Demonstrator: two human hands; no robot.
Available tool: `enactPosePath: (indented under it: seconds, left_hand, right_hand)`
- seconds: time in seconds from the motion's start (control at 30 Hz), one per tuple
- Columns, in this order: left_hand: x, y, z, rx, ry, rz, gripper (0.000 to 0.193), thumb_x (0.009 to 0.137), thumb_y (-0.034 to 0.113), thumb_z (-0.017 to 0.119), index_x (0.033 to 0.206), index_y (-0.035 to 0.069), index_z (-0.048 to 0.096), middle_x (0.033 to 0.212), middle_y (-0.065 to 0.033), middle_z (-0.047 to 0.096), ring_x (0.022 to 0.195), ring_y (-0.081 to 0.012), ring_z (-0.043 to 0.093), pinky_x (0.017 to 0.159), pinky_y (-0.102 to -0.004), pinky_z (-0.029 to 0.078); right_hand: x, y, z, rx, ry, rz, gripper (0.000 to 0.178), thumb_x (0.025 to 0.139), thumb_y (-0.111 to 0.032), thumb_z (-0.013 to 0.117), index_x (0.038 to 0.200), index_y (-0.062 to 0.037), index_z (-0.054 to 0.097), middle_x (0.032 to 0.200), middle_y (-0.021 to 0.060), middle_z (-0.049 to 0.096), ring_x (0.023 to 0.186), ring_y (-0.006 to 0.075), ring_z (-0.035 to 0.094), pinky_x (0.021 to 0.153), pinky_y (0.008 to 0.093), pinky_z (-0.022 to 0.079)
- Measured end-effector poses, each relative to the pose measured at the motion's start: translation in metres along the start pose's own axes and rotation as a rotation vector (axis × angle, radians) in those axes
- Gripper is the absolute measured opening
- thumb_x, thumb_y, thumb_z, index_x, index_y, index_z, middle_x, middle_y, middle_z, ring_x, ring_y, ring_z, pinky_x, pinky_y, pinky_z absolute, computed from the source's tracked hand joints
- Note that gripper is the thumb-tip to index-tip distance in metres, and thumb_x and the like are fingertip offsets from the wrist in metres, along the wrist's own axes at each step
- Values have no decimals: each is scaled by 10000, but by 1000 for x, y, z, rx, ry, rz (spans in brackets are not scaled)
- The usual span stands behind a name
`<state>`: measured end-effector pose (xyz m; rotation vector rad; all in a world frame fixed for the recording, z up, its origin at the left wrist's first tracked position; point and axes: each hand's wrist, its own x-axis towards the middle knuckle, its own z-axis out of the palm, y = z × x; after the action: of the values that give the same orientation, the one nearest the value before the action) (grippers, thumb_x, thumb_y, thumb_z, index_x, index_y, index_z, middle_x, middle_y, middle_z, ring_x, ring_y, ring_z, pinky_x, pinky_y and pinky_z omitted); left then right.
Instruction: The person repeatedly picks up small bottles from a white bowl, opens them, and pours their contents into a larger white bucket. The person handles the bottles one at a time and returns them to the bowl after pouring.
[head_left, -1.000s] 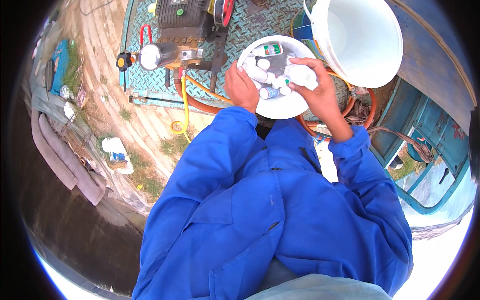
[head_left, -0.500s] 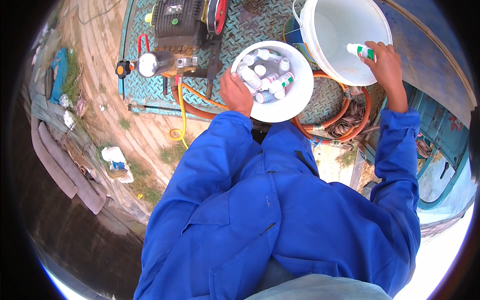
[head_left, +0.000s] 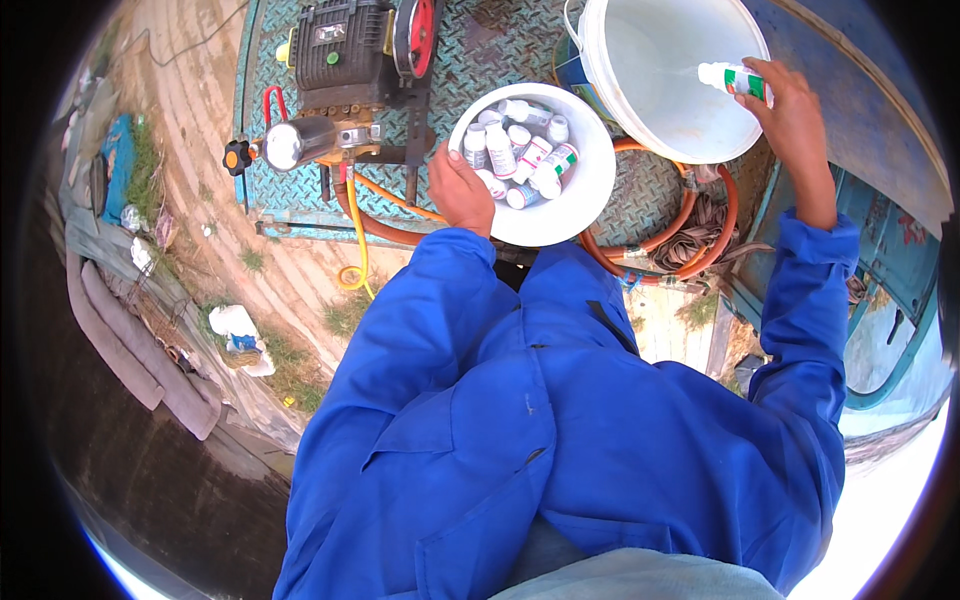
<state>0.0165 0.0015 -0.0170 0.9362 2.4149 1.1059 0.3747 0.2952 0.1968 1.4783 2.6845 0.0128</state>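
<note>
My left hand point(head_left: 463, 192) is closed on the near left rim of a white plastic bowl point(head_left: 594, 195), tilted toward me. Inside it lie several small white bottles point(head_left: 500, 150), some with green or red on their labels. My right hand point(head_left: 795, 120) grips another small white bottle point(head_left: 738, 80) with a green label. That one lies nearly level over the right part of a large white bucket point(head_left: 655, 95), its mouth pointing left. A faint pale streak shows in front of the mouth.
A motor-driven pump point(head_left: 340, 60) with a red-rimmed pulley stands on the teal tread-plate bed point(head_left: 480, 65) at left. Orange hoses point(head_left: 690, 215) coil below the bucket beside a bundle of brown straps point(head_left: 700, 235). A blue metal panel point(head_left: 880, 110) rises at right. Sandy ground point(head_left: 190, 130) lies left.
My right hand has moved slightly right and up, and its bottle lies flatter. The loose bottles have shifted inside the bowl. The whole view has drifted a little.
</note>
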Motion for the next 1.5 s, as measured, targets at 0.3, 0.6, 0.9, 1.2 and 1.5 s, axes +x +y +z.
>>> enactPosePath:
  seconds: [0.3,0.6,0.9,1.2,1.5]
  left_hand:
    - [1,4,-2,-17,6,29,448,1212,318,424,1380,-21,664,1260,-264,699,1148,-502,669,978,-574,526]
    - [1,4,-3,-30,-19,11,501,1226,367,391,1358,-30,666,1280,-278,691,1185,-493,650,1037,-535,514]
    - [1,3,-3,-23,-12,50,502,1220,350,395,1388,-49,650,1284,-290,692,1174,-517,661,993,-566,525]
    - [1,2,-3,17,-34,19,547,1223,374,373,1421,-59,641,1337,-290,690,1219,-513,658,1038,-572,521]
    - [2,4,-4,2,-38,16,556,1223,381,375,1424,-65,639,1348,-303,686,1227,-518,658,1045,-575,524]
  right_hand:
    - [-1,-4,-38,7,90,-62,461,953,-313,848,1385,-185,753,1236,34,758,1131,331,693,969,467,557]
    - [5,-7,-57,4,166,-120,454,961,-300,843,1384,-168,745,1201,36,739,1103,326,691,939,459,571]
    - [6,-4,-67,8,168,-145,493,983,-264,834,1455,-183,719,1267,55,722,1137,324,680,968,435,562]
    - [8,-51,-102,-35,267,-102,351,861,-108,856,1191,-35,762,1068,184,721,1045,434,690,933,494,567]
    - [13,-69,-114,4,265,-59,436,820,-129,876,1224,-37,743,1095,178,686,1082,434,666,910,501,562]
